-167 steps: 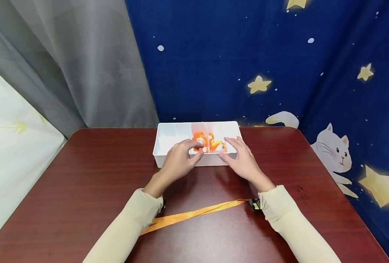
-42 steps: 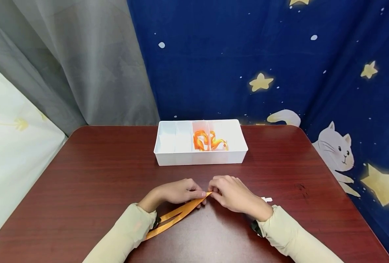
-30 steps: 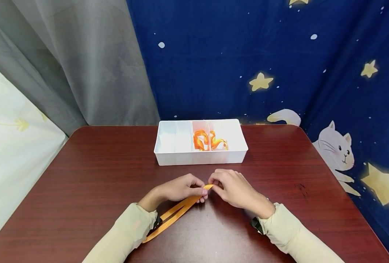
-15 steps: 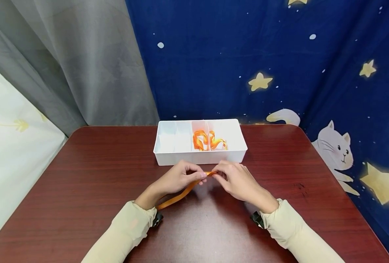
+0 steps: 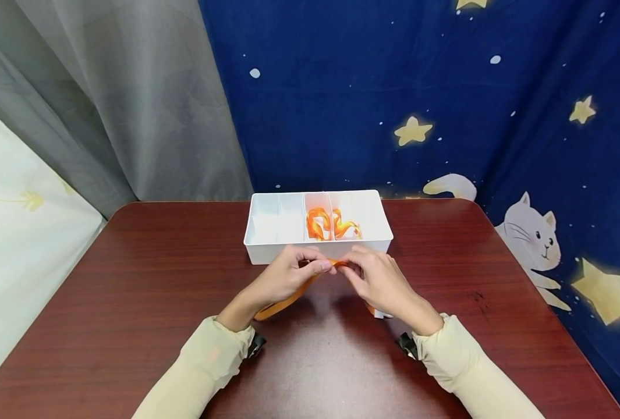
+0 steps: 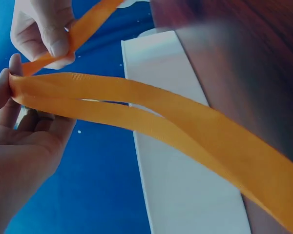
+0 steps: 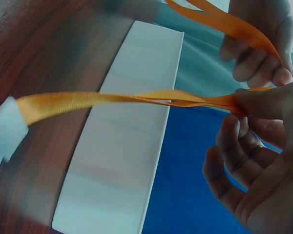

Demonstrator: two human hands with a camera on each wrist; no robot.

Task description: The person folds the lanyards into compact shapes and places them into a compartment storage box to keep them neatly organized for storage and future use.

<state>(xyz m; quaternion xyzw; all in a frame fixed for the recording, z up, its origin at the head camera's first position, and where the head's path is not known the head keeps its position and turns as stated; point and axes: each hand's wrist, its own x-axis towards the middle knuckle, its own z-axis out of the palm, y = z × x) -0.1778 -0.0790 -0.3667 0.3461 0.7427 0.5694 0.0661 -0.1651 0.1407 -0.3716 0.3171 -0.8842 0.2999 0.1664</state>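
In the head view, an orange lanyard (image 5: 289,299) is held up off the table just in front of the white box. My left hand (image 5: 280,279) pinches its doubled ribbon between thumb and fingers. Close beside it, my right hand (image 5: 385,285) pinches the same ribbon. The left wrist view has the two strands of the lanyard (image 6: 185,126) running from the left fingertips toward the lower right. From the right hand, the strands hang down to a white end piece (image 7: 7,134), seen in the right wrist view.
A white divided box (image 5: 273,254) stands at the back of the dark red table (image 5: 173,291). Two of its middle compartments hold orange ribbon, one a coiled piece (image 5: 318,224) and one a wavy piece (image 5: 346,228). Curtains (image 5: 341,116) hang behind the table.
Earlier both hands were at the box with the lanyard lying on the table. They took hold of it nearer the front edge and have since carried it forward and up toward the box.
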